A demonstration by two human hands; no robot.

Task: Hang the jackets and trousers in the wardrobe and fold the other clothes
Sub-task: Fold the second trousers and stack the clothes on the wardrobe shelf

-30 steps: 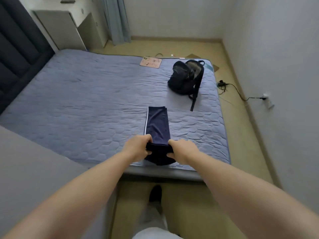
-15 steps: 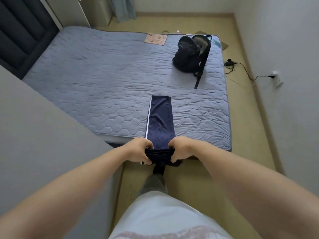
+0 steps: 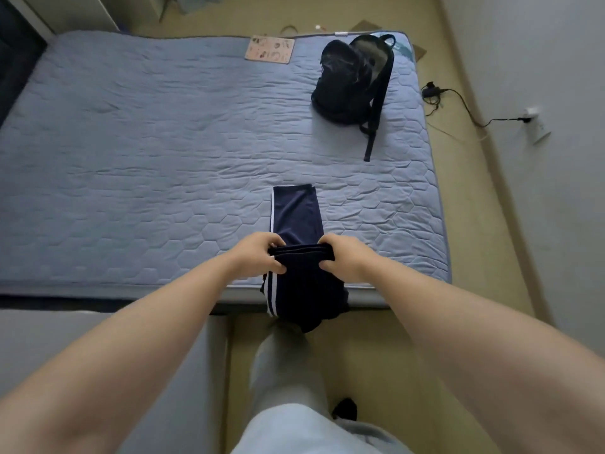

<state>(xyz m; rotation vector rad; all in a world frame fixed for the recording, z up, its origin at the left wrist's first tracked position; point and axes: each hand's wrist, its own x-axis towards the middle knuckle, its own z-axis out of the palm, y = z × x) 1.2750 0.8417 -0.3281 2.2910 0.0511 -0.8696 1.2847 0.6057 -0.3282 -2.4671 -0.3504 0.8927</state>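
Note:
Navy trousers with a white side stripe (image 3: 296, 213) lie folded lengthwise on the blue quilted bed (image 3: 163, 158), one end flat on the mattress, the other hanging over the near edge toward the floor. My left hand (image 3: 257, 255) grips the left side of the fold in the fabric. My right hand (image 3: 343, 257) grips the right side of the same fold. Both hands hold the trousers just above the bed's near edge.
A black backpack (image 3: 350, 83) lies at the bed's far right, with a pink card (image 3: 270, 49) beside it. A cable and charger (image 3: 458, 99) run across the floor to a wall socket on the right. A grey surface (image 3: 108, 355) stands at my lower left.
My hands have drawn the trousers toward me, so more fabric now hangs over the bed's edge. The view has tilted further down.

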